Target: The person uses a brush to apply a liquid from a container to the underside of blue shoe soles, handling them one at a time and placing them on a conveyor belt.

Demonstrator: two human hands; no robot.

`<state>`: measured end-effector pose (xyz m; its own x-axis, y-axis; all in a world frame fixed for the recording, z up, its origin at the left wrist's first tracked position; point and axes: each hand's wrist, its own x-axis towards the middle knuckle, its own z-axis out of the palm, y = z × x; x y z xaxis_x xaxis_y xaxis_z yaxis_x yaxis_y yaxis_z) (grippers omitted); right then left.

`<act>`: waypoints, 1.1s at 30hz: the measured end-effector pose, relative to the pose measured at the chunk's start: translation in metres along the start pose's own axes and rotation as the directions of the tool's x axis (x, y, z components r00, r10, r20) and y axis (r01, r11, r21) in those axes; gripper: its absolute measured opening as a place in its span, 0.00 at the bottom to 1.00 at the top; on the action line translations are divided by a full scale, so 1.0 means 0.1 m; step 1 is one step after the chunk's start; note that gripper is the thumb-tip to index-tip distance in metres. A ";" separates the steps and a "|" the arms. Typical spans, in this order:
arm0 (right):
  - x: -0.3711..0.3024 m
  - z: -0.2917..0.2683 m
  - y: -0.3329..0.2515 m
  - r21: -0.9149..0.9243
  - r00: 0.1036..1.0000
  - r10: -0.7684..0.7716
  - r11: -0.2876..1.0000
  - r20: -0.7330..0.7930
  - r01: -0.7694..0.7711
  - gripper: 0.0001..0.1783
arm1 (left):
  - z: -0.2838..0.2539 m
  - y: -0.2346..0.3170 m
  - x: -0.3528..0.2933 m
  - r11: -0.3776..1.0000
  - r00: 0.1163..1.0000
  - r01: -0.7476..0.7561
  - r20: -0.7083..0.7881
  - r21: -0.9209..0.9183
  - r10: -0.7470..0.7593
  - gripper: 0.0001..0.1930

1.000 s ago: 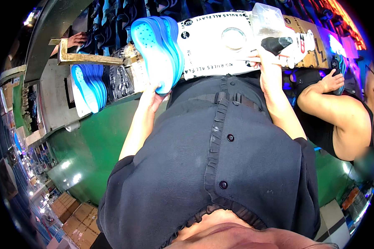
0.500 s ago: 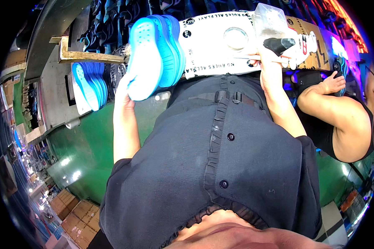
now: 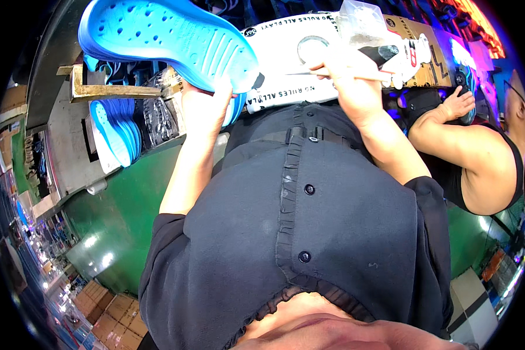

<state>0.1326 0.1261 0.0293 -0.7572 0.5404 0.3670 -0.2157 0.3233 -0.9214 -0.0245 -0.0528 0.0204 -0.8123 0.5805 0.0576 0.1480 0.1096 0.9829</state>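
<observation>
Holding a blue insole (image 3: pixel 184 44), left fingers (image 3: pixel 221 92) mostly hide; right fingers (image 3: pixel 328 66) grip a stick (image 3: pixel 371 75).

left hand (image 3: pixel 207 111): 1 | right hand (image 3: pixel 350 90): 1 | blue soles (image 3: pixel 175 38) by left hand: at least 2 | stacked soles (image 3: pixel 115 137), far left: at least 3 | light-handled tool (image 3: pixel 368 74): 1 | round dish (image 3: pixel 310 46): 1 | clear box (image 3: pixel 361 22): 1 | co-worker (image 3: pixel 487 157): 1

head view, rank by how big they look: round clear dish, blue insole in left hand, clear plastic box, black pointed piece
1. Blue insole, though it may be nearer the camera
2. Clear plastic box
3. Round clear dish and black pointed piece: too alike to rank; the right hand partly covers the dish
</observation>
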 end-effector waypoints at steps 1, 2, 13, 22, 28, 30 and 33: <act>-0.03 0.04 0.01 -0.033 0.998 -0.063 0.997 0.020 0.063 0.10 | 0.02 -0.01 0.00 1.000 1.000 0.001 0.003 -0.001 -0.001 0.25; -0.02 0.07 0.06 -0.074 0.979 -0.203 0.976 0.027 0.204 0.08 | 0.03 -0.02 0.01 0.996 0.996 -0.083 -0.007 0.041 0.084 0.24; -0.05 0.11 0.07 -0.245 0.931 -0.318 0.902 0.176 0.355 0.08 | 0.11 0.06 -0.03 0.981 0.982 -0.189 0.041 0.055 0.186 0.23; -0.07 0.11 0.06 -0.164 0.957 -0.261 0.946 0.124 0.279 0.09 | 0.11 -0.01 -0.04 0.959 0.969 -0.241 0.095 0.149 0.228 0.21; -0.07 0.09 0.09 -0.219 0.941 -0.300 0.919 0.156 0.329 0.08 | 0.10 -0.05 -0.03 0.921 0.940 -0.338 0.107 0.192 0.323 0.20; -0.08 0.10 0.10 -0.182 0.954 -0.288 0.937 0.080 0.298 0.07 | 0.11 -0.03 -0.04 0.922 0.941 -0.335 0.112 0.191 0.319 0.20; 0.00 0.12 0.08 -0.202 0.888 -0.414 0.870 0.198 0.451 0.07 | 0.15 -0.05 -0.06 0.921 0.935 -0.355 0.056 0.161 0.350 0.19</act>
<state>0.1237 0.1193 0.0203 -0.7055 0.1922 0.6822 -0.4042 0.6816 -0.6100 -0.0119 -0.0447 0.0128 -0.6763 0.6259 0.3883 0.5149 0.0248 0.8569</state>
